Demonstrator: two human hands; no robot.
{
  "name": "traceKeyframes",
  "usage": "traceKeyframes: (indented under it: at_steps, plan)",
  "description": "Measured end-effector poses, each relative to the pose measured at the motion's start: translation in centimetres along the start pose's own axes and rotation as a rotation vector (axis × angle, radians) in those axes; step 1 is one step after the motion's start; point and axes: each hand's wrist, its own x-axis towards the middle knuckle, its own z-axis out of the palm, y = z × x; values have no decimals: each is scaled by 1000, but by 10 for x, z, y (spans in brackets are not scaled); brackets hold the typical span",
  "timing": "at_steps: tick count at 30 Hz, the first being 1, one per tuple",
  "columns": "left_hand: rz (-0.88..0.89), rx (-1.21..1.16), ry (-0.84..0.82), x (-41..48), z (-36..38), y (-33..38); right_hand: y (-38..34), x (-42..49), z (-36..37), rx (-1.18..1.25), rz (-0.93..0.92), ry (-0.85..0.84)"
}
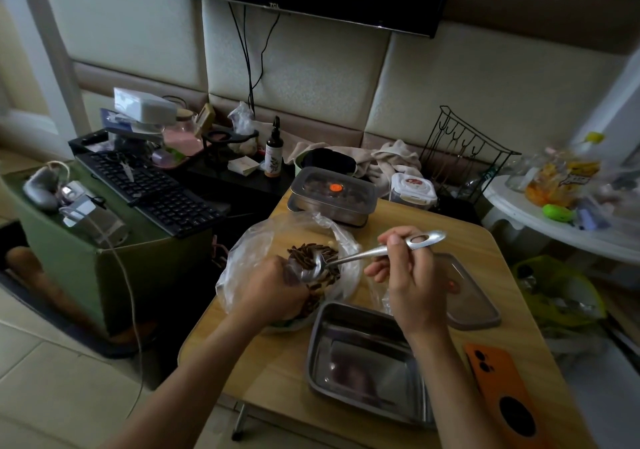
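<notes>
A clear plastic bag [242, 258] of dark brown food strips [311, 253] lies open on the wooden table [491, 241]. My left hand [273, 289] grips the bag's near side. My right hand [412, 275] holds a metal spoon [363, 254] by its handle, with the bowl dipped among the strips. An empty steel container [363, 355] stands just in front of the bag, below my right wrist. Its transparent lid [471, 296] lies to the right.
A closed steel box [332, 196] with an orange-dotted lid stands at the table's far edge, beside a white container [412, 189]. An orange phone [502, 389] lies at the near right. A keyboard [149, 189] and clutter sit to the left; a white stand [554, 220] is on the right.
</notes>
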Motion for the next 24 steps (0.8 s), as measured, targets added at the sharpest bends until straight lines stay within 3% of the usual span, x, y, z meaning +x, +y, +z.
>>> traceKeyframes:
  at_steps: [6,13,24]
  plan:
    - [15,24,133,9,1,-5,-8,1,1,-93,-167,-47]
    - [114,133,58,16,4,-2,-5,6,6,-137,-206,-46]
    - [-28,-205,108,27,14,-10,-9,5,18,-228,-437,-145]
